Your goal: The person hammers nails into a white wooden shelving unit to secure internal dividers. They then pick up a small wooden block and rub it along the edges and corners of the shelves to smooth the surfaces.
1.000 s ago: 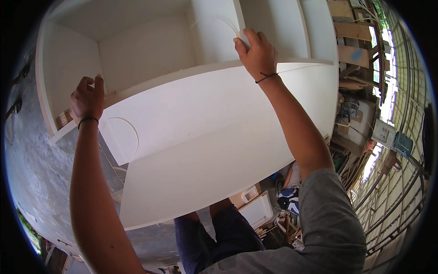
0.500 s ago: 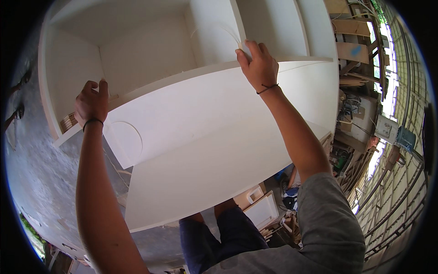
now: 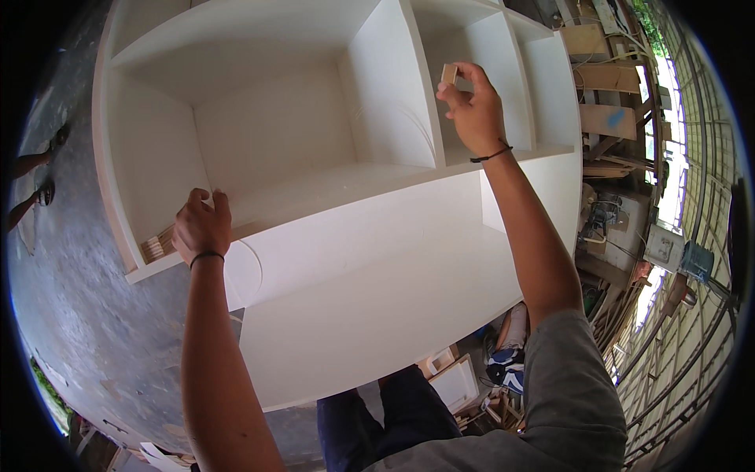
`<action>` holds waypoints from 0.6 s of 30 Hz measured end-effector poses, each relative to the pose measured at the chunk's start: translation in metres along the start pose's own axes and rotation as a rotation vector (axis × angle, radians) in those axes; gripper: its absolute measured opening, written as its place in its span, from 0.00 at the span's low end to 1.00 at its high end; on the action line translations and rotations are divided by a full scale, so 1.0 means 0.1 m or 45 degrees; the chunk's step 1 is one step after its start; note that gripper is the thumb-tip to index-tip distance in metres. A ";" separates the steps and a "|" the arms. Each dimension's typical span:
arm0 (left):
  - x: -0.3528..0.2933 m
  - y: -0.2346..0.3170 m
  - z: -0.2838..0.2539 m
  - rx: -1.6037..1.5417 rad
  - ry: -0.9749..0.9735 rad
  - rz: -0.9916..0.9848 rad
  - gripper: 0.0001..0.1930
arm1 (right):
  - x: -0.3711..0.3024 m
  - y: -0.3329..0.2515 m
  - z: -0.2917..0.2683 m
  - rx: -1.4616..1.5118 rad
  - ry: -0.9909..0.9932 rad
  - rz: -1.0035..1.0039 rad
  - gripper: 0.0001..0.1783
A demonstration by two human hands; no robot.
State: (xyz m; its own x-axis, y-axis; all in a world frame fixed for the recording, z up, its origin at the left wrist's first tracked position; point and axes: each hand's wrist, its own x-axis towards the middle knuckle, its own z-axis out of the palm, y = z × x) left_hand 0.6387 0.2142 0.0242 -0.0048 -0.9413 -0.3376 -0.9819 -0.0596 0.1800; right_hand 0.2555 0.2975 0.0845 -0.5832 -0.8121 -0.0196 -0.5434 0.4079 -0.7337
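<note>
Large white shelf cabinet (image 3: 346,236) filling the centre and upper part of the frame, lying on a grey floor (image 3: 71,315). Left hand (image 3: 200,228) at middle left, fingers curled over the front edge of a shelf board, gripping it. Right hand (image 3: 472,110) in the upper centre-right, raised before a vertical divider, fingers closed, pinching a small tan wooden block (image 3: 449,74) by thumb and fingertips. Some small wooden pieces (image 3: 157,244) stacked inside the compartment just left of the left hand. Cluttered workshop things at right edge.
</note>
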 end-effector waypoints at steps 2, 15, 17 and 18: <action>0.01 0.00 0.03 -0.007 -0.011 0.005 0.18 | 0.08 0.12 -0.04 0.100 -0.013 0.005 0.17; 0.05 -0.03 0.04 -0.010 -0.066 -0.002 0.13 | 0.66 0.16 0.37 -0.179 0.197 -0.112 0.21; 0.02 -0.02 0.04 -0.017 -0.101 -0.023 0.13 | 0.72 0.26 0.45 -0.228 0.153 -0.010 0.21; 0.01 -0.03 0.03 -0.014 -0.120 -0.035 0.13 | 0.70 0.28 0.51 -0.284 0.188 -0.065 0.21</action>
State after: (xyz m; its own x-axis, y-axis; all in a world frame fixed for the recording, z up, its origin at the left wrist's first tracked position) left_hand 0.6415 0.2148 0.0205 0.0041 -0.9037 -0.4281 -0.9797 -0.0894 0.1794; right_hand 0.2299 0.2308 0.0282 -0.6246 -0.7709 0.1247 -0.6844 0.4634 -0.5630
